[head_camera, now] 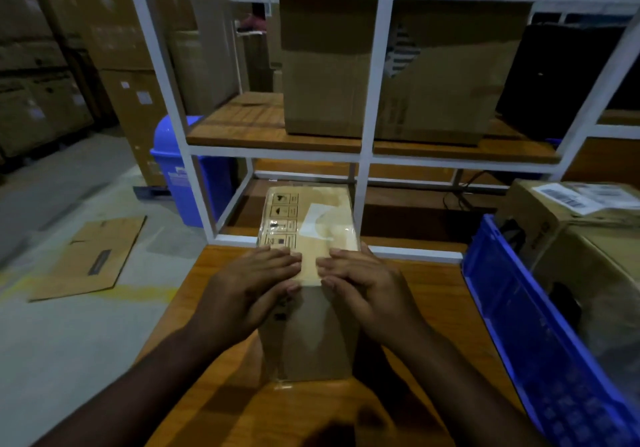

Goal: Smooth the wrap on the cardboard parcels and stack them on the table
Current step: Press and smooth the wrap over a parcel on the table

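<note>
Hands, left (252,285) and right (360,280), press flat on the wrapped parcel (308,225) on the table (433,294), grip wide, holding nothing.

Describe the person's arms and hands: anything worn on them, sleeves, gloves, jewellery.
Both the left hand and the right hand are bare, with no gloves. No ring, watch or bracelet shows on either. Both forearms are uncovered down to the bottom edge of the head view, so no sleeve is visible. The dim light hides finer detail.

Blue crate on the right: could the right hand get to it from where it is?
Probably yes. The right hand lies flat on the parcel, and only bare table shows between it and the crate.
</note>
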### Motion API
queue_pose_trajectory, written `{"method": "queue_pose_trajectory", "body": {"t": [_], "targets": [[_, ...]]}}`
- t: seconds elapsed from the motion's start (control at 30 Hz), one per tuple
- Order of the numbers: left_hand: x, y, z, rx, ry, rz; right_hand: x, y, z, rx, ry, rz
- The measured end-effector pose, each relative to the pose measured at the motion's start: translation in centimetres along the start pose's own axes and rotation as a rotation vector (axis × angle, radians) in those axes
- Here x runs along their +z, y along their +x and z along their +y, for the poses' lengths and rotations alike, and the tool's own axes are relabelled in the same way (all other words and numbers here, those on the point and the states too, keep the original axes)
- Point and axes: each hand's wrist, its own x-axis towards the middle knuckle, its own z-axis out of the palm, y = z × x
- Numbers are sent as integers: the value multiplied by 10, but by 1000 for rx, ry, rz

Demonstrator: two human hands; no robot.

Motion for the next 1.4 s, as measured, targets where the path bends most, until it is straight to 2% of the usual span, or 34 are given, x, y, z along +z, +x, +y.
{"method": "queue_pose_trajectory", "body": {"t": [0.27, 0.37, 0.47, 0.57, 0.63, 0.8, 0.93, 1.0, 1.07, 1.13, 1.23, 1.3, 1.33, 1.4], "targets": [[11, -7, 8, -43, -95, 109, 10, -16, 10, -57, -10, 44], [18, -13, 4, -30, -91, 99, 20, -27, 12, -45, -35, 138], [28, -21, -2, -166, -148, 167, 30, -35, 6, 193, 177, 259], [39, -24, 2, -424, -345, 231, 40, -38, -1, 448, 441, 163], [42, -19, 6, -468, -463, 233, 41, -34, -6, 516, 482, 155], [23, 21, 19, -468, -482, 355, 18, 1, -19, 414, 402, 202], [-1, 65, 22, -445, -424, 482, -1, 29, -23, 183, 116, 333], [-7, 86, 16, -433, -496, 426, -4, 42, -16, 188, 46, 425], [-1, 100, 6, -448, -443, 255, -3, 52, -5, 283, -39, 399], [16, 104, -8, -493, -369, 57, 6, 55, 8, 402, -123, 273], [42, 94, -31, -487, -272, -119, 23, 50, 27, 491, -189, 105], [59, 84, -47, -468, -105, -276, 32, 47, 36, 537, -269, 14], [66, 79, -53, -457, 1, -348, 34, 47, 39, 547, -296, -27], [72, 74, -62, -431, 139, -396, 39, 53, 43, 469, -360, -140]]}}
